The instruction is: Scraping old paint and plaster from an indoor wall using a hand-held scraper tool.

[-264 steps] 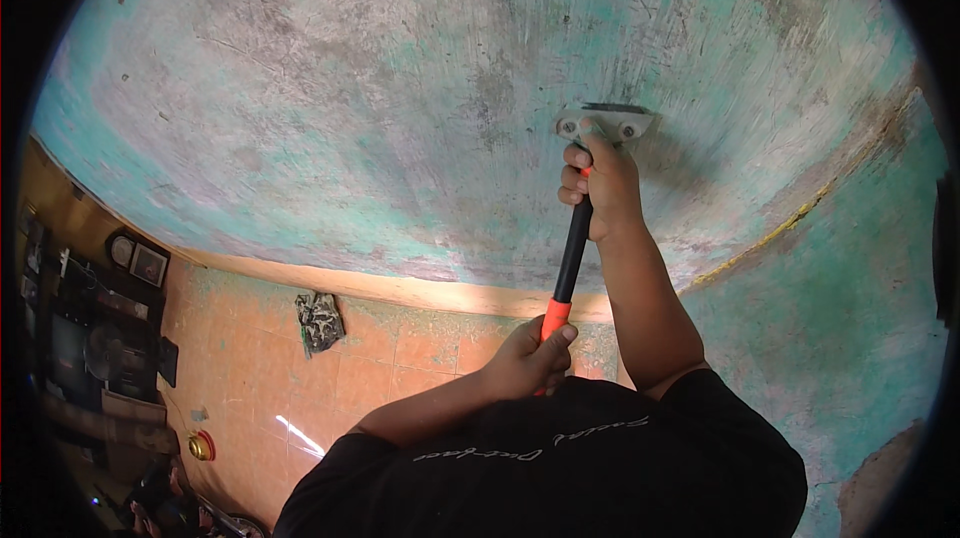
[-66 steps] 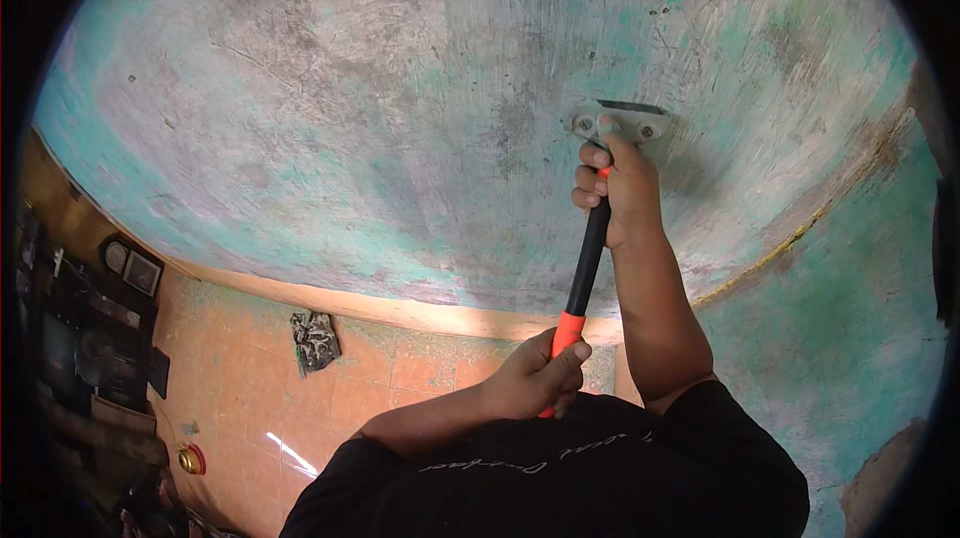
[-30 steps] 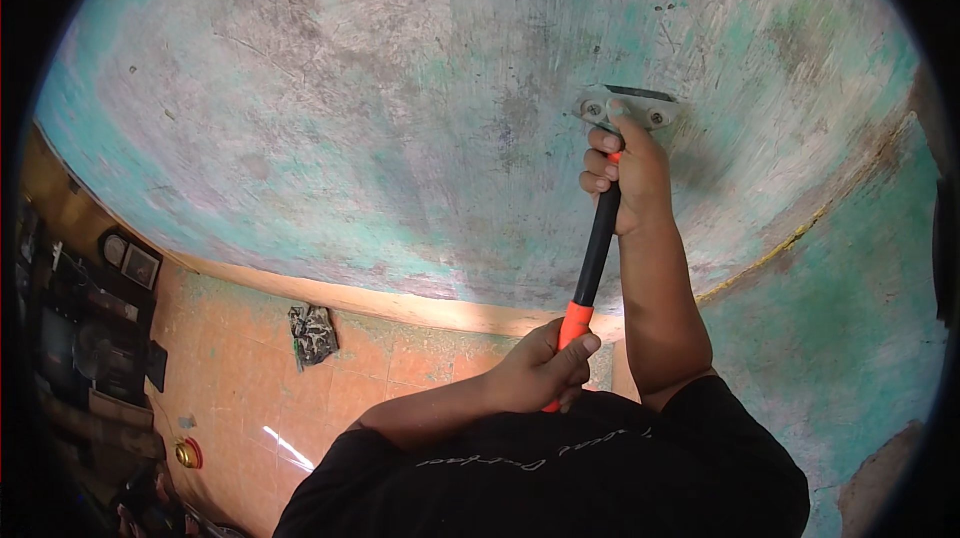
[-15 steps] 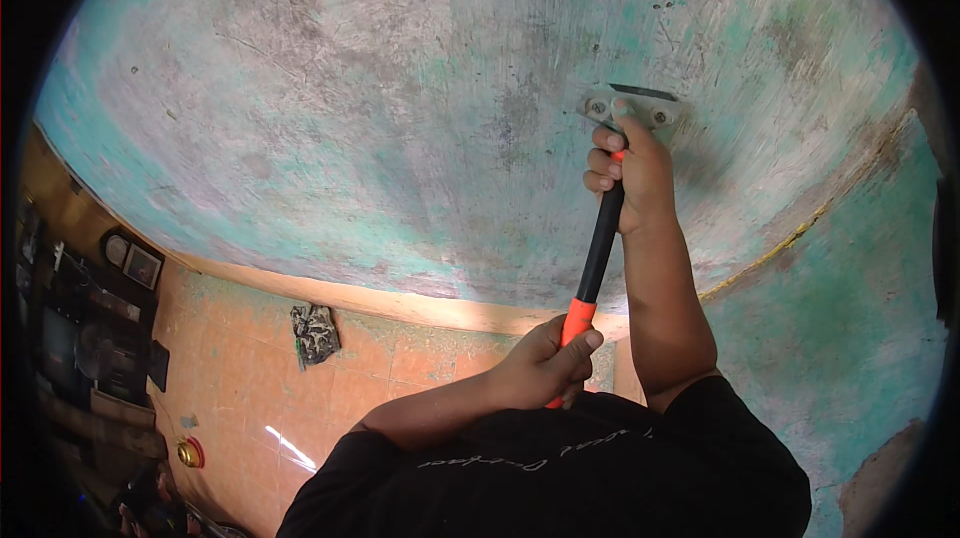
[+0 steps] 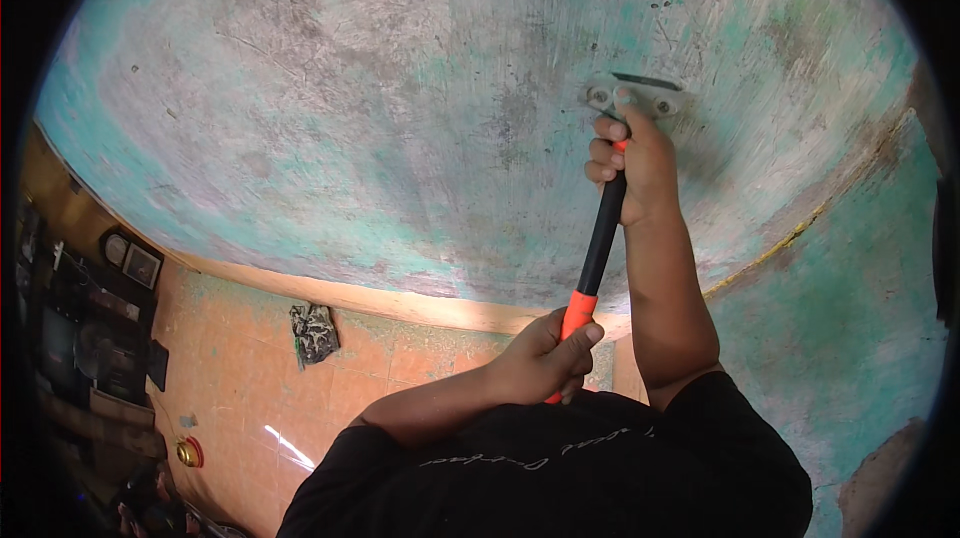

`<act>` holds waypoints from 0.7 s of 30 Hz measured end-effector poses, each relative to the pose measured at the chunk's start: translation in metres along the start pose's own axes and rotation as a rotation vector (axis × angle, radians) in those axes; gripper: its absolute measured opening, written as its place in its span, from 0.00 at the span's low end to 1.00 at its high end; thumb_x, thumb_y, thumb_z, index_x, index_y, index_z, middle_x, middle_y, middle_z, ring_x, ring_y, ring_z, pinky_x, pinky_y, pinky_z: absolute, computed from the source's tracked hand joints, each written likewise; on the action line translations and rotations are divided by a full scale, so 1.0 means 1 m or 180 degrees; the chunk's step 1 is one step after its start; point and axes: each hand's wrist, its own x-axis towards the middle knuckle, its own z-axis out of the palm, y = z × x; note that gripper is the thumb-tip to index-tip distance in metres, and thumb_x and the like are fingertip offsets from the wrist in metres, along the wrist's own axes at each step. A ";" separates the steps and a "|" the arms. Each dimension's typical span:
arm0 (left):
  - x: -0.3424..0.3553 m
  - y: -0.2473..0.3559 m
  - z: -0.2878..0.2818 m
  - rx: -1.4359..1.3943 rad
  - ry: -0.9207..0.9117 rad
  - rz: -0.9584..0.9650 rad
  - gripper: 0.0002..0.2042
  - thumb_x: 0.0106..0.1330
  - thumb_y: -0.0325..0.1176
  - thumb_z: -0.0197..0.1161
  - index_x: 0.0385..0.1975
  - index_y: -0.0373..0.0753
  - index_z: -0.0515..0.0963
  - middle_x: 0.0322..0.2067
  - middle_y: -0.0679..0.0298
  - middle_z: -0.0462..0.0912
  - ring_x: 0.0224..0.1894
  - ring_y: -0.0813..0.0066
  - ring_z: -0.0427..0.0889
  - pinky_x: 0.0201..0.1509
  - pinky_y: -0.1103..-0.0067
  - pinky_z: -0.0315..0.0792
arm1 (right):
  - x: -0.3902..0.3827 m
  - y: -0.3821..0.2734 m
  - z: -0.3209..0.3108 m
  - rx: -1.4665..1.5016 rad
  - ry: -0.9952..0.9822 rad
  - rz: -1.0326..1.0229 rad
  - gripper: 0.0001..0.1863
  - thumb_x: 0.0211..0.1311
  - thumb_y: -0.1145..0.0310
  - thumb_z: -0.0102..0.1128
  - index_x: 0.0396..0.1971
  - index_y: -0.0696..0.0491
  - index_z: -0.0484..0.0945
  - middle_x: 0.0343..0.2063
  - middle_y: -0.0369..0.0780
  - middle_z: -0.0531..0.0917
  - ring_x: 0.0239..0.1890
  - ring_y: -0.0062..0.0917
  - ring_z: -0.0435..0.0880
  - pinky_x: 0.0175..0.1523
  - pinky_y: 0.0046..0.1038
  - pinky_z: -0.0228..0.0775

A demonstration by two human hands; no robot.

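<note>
A long-handled scraper (image 5: 603, 238) with a black and orange handle slants up across the front of me. My right hand (image 5: 638, 160) is closed round its upper handle, thumb stretched up onto the grey metal head. Lower down, my left hand (image 5: 555, 358) grips the orange end of the same handle, close to my black shirt. The blade lies at or against the wall (image 5: 400, 118), whose turquoise paint is worn to grey and whitish patches. Slight blur at the head hides whether the whole edge touches.
Orange floor tiles (image 5: 370, 388) sprinkled with paint flakes run below the wall. On them lies a crumpled dark patterned bag or cloth (image 5: 315, 335). A gold and red round object (image 5: 189, 452) sits near dark cluttered furniture (image 5: 90, 338) at left. A second turquoise wall (image 5: 850, 308) meets at right.
The scraper head has moved slightly up and to the right along the wall, and my right hand with it. My left hand has risen slightly, still gripping the handle.
</note>
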 end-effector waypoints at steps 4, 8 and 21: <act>0.000 -0.012 0.001 -0.0098 0.0124 0.0010 0.13 0.68 0.45 0.44 0.31 0.41 0.59 0.16 0.68 0.63 0.14 0.80 0.67 0.18 0.81 0.67 | 0.000 0.008 0.004 -0.0095 0.0015 0.0121 0.10 0.59 0.61 0.51 0.24 0.47 0.63 0.14 0.29 0.64 0.11 0.13 0.57 0.16 0.19 0.50; -0.005 -0.010 -0.004 -0.0139 0.0078 0.0008 0.13 0.68 0.45 0.44 0.31 0.41 0.59 0.15 0.68 0.63 0.14 0.80 0.66 0.18 0.81 0.67 | 0.001 0.009 0.008 0.0017 -0.0099 0.0109 0.10 0.59 0.61 0.51 0.24 0.47 0.62 0.14 0.29 0.64 0.11 0.13 0.57 0.16 0.19 0.51; -0.005 -0.008 -0.011 0.0032 0.0048 0.0021 0.14 0.68 0.46 0.44 0.31 0.41 0.59 0.15 0.69 0.62 0.14 0.80 0.67 0.18 0.81 0.67 | 0.003 0.011 0.012 -0.0050 -0.0032 0.0055 0.08 0.60 0.61 0.51 0.26 0.46 0.64 0.15 0.28 0.64 0.12 0.11 0.57 0.16 0.17 0.50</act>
